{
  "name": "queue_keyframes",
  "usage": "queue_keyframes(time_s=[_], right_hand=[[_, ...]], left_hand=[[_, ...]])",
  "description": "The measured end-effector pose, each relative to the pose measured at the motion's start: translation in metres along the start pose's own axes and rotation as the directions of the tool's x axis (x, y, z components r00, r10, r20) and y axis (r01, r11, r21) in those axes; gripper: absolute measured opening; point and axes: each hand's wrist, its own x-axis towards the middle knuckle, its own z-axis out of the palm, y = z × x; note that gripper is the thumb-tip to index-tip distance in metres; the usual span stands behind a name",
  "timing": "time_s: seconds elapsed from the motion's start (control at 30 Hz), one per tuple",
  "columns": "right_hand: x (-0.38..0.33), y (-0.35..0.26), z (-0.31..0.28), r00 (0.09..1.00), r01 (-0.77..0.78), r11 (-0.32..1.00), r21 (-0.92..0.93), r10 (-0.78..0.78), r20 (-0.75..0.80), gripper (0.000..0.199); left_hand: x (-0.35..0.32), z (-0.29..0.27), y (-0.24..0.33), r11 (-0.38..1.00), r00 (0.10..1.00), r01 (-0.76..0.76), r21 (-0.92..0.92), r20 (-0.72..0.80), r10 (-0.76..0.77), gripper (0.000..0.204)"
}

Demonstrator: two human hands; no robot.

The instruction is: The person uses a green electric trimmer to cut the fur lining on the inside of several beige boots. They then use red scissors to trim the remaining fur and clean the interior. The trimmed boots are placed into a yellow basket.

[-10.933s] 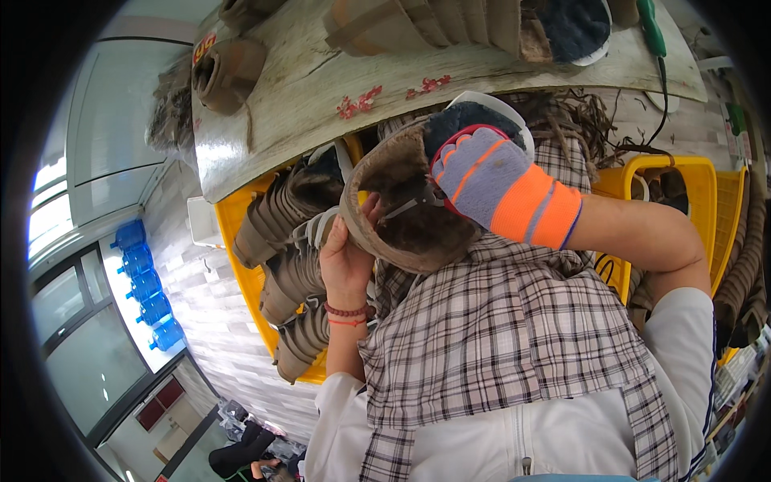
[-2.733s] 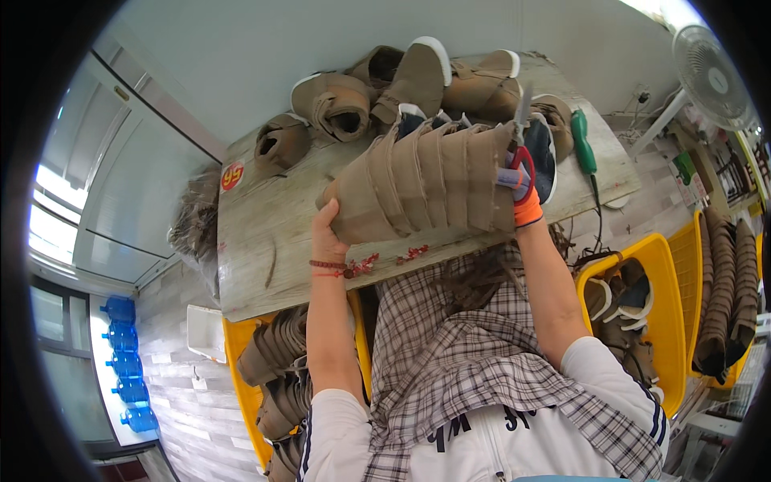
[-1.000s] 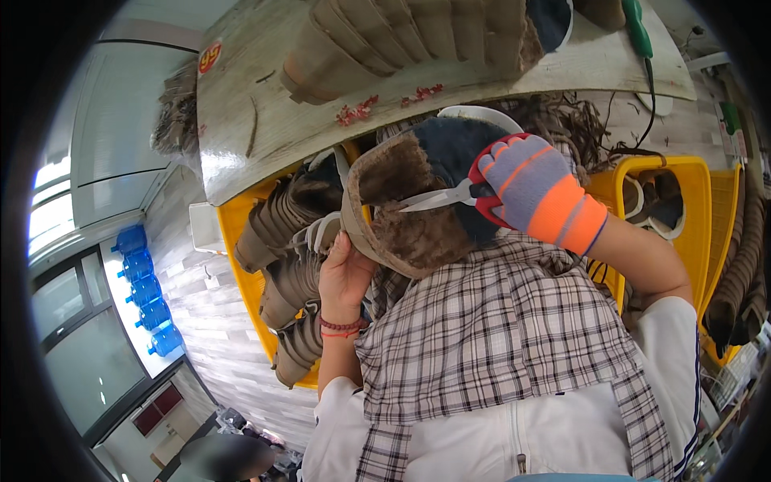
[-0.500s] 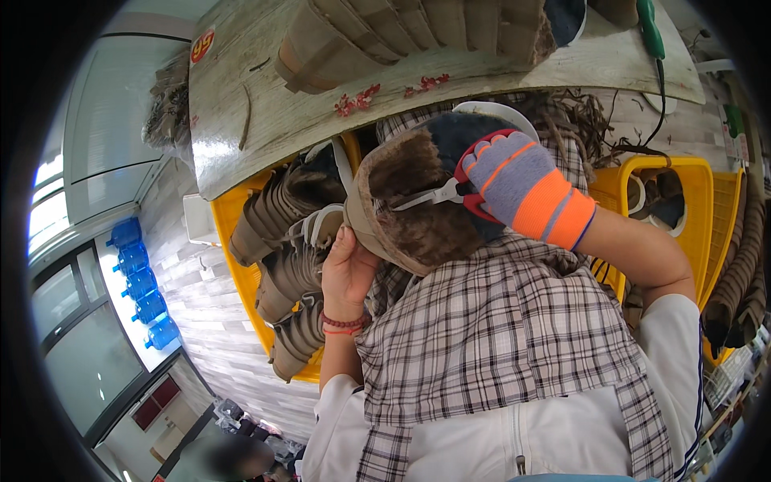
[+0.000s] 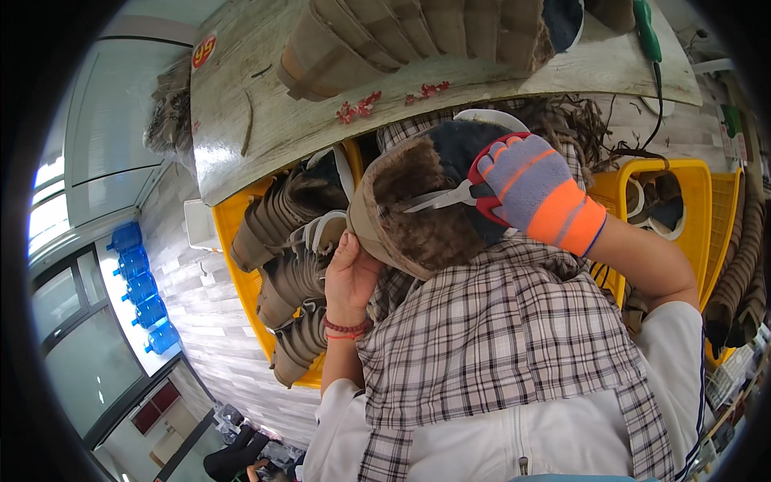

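The left hand pinches the boot's tan rim between thumb and fingers. The gloved right hand grips scissors, blades over the fleece lining. The boot looks light and floppy, best held at that firmer rim.

Two hands, one gloved, one bare; one fur-lined boot upper; one scissors; two yellow crates.
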Motion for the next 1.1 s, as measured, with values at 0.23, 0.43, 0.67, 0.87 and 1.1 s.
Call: queue_keyframes(time_s=[0.23,0.43,0.67,0.87,1.1], right_hand=[[0.005,-0.005,0.006,0.999,0.043,0.994,-0.103,-0.041,0.028,0.03],[0.009,-0.011,0.01,0.998,0.026,0.991,-0.131,-0.017,0.068,0.029],[-0.01,-0.002,-0.008,0.998,-0.051,0.999,0.009,0.05,0.025,0.03],[-0.012,-0.007,0.001,0.993,-0.014,1.0,-0.027,0.017,0.118,0.031],[-0.01,-0.011,0.006,0.998,0.055,0.997,-0.049,-0.052,0.046,0.029]], left_hand=[[0.002,0.001,0.001,1.0,1.0,0.022,0.015,0.019,-0.022,0.03],[0.001,0.003,0.001,1.0,0.999,0.022,0.016,0.045,-0.023,0.031],[-0.001,0.004,-0.001,1.0,0.999,0.015,0.014,0.034,-0.015,0.031],[-0.001,0.004,-0.001,1.0,1.0,0.014,0.016,0.019,-0.015,0.031],[-0.002,0.006,0.0,1.0,1.0,0.01,0.025,0.014,-0.01,0.029]])
